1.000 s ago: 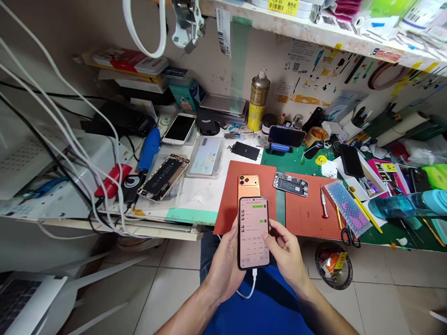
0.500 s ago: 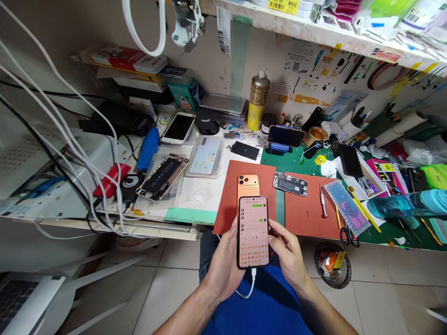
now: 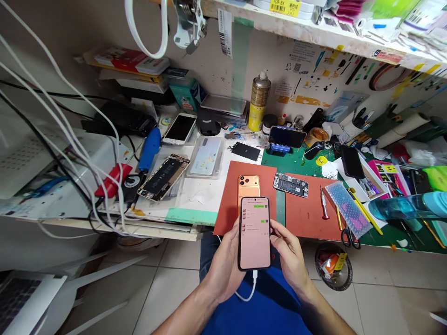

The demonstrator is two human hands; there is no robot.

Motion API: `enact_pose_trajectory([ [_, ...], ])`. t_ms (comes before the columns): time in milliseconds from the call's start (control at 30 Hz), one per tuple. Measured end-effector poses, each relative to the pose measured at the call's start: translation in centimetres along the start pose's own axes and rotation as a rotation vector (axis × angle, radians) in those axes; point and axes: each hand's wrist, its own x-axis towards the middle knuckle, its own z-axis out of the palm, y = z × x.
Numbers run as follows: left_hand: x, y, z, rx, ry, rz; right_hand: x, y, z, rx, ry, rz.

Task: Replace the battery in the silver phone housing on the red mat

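A black-edged smartphone (image 3: 254, 251) is upright in front of me, its lit screen showing a chat above a blank pinkish area. My left hand (image 3: 224, 263) is closed around its left edge and supports it from behind. On the other side, my right hand (image 3: 290, 256) has curled fingers at the right edge, the thumb bent beside the screen. A white charging cable (image 3: 254, 284) is plugged into the bottom. Just beyond the smartphone, partly covered by it, an orange phone (image 3: 249, 188) lies camera side up on a reddish-brown mat (image 3: 226, 195).
An opened small phone (image 3: 291, 184) lies right of the orange one, near a screwdriver (image 3: 324, 204) and scissors (image 3: 350, 237). Leftward are another opened phone (image 3: 164, 177) and a white phone (image 3: 179, 129). A spray can (image 3: 259, 100) stands behind. A waste bin (image 3: 333, 267) sits below the bench.
The emoji panel on the smartphone's lower screen has gone, leaving that area blank. Both hands keep their hold; the whole view has shifted very slightly.
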Motion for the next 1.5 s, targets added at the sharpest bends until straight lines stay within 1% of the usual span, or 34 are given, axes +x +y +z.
enact_pose_trajectory([
  [133, -0.2, 0.4, 0.1, 0.02, -0.041, -0.051, 0.0, -0.2, 0.0, -0.04, 0.007, 0.018],
  [200, -0.1, 0.3, 0.0, 0.018, -0.045, -0.035, 0.1, -0.5, 0.2, -0.053, 0.0, 0.035],
  [333, 0.3, 0.0, -0.4, -0.007, -0.009, 0.021, 0.0, -0.7, 0.7, -0.073, 0.006, 0.078],
  [533, 0.6, -0.1, -0.4, -0.022, -0.018, 0.038, -0.6, -0.2, 1.5, -0.099, -0.01, 0.112],
  [733, 0.6, 0.1, -0.2, -0.032, -0.015, 0.033, -0.4, 0.3, 2.3, -0.096, 0.025, 0.103],
  [933, 0.6, 0.0, -0.2, -0.036, -0.017, 0.025, -0.3, 0.3, 2.3, -0.124, 0.072, 0.108],
  [1067, 0.7, 0.0, -0.2, -0.041, -0.026, 0.019, -0.4, -0.1, 2.0, -0.06, 0.056, 0.088],
  [1200, 0.6, 0.1, 0.0, -0.057, -0.008, -0.027, -0.5, -0.8, 1.7, -0.035, 0.037, 0.077],
  [1333, 0.2, 0.2, 0.4, -0.069, 0.005, -0.041, -0.5, -1.3, 1.6, -0.077, 0.011, 0.05],
  [1500, -0.1, 0.7, 0.8, -0.066, -0.026, -0.02, -0.4, -1.6, 1.4, -0.137, -0.015, 0.005],
])
